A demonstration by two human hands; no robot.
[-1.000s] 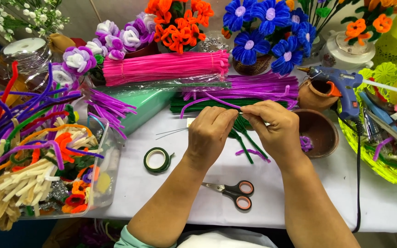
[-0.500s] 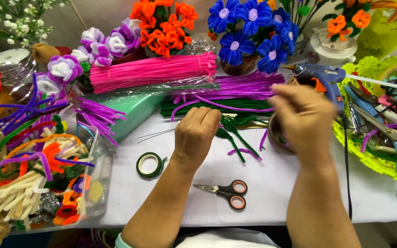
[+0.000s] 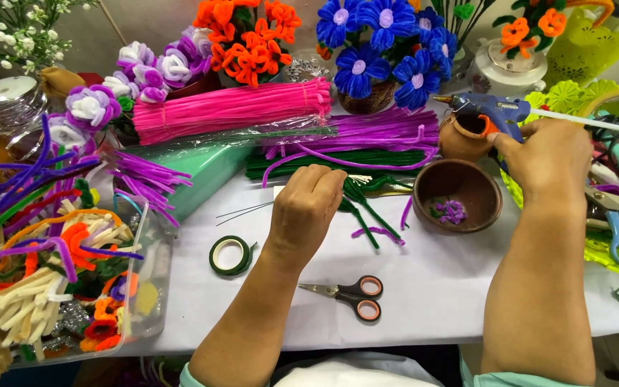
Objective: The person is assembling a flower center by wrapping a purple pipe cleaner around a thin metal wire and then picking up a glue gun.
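A white table (image 3: 431,287) carries everything, and the brown bowl (image 3: 458,195) near its middle serves as the marker for the rest. Far to the left of the bowl stands a clear plastic box (image 3: 148,287) heaped with fuzzy craft wires in many colours. Behind and left of the bowl lie bundles of pink wires (image 3: 231,111), purple wires (image 3: 367,132) and dark green wires (image 3: 331,163). Just behind the bowl sits a small clay pot (image 3: 460,140), and right by it the blue glue gun (image 3: 492,109). The right hand (image 3: 549,161), to the right of the bowl, has its fingers closed around the glue gun's handle. The left hand (image 3: 313,204), just left of the bowl, is curled shut on a green stem (image 3: 363,204). In front of the bowl lie scissors (image 3: 352,295); further left, a roll of green tape (image 3: 229,255).
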